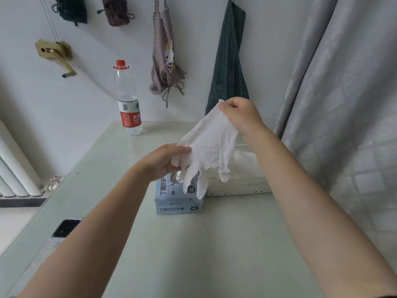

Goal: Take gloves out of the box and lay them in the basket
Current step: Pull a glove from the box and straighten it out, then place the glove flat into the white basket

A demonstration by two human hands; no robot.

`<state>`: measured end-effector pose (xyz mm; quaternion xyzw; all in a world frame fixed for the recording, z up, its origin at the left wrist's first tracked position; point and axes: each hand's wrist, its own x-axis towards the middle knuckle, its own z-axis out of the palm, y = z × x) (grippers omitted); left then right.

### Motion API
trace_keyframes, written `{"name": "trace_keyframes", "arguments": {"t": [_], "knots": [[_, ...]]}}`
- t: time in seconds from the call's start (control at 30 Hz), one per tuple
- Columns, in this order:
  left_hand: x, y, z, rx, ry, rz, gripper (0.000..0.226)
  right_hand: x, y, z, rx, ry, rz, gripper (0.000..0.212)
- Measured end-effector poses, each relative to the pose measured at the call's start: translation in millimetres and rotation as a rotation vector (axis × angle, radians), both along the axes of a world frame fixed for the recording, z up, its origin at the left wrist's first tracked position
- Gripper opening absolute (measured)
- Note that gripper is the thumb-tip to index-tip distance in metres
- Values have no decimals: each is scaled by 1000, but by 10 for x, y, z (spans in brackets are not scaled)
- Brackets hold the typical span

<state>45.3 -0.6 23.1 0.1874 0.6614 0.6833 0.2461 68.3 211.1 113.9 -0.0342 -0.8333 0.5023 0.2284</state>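
**Nearly over the basket: one glove held out between two hands**

Broadly, a pale green table [193,244] fills the view, set against a white wall with a grey curtain [343,104] down the right side. Toward the table's far right lies the white perforated basket [238,187], which appears to hold pale gloves already, though the arm hides most of it. Just left of the basket, and touching or nearly touching it, sits the blue glove box [178,206].

Above both hangs a white glove [211,147], stretched on a slant. Its long axis runs from the cuff at upper right down to the fingers at lower left, the fingertips dangling over the box and the basket's near-left corner. The right hand [240,115] pinches the cuff corner, high above the basket's far side. The left hand [161,161] grips the glove's lower edge, fingers curled round it, above the box.

The basket lies right of and below the glove, so the right hand is nearer to it. Laying the glove down likely means swinging the left-hand end rightward and lowering both.
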Motion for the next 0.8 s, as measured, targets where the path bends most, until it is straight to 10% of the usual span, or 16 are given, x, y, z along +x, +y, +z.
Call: {"name": "trace_keyframes", "arguments": {"t": [0.23,0.47,0.8], "knots": [[-469,243,-14,-116,-10,162,24,-287,586,-545,-343,-279,-68,24],[-679,1059,-63,-630,421,538,25,-325,1268,-1158,-198,-354,-261,19],[-419,1655,-422,-963,885,-70,66,-305,1471,-1252,197,-279,-336,23]]}}
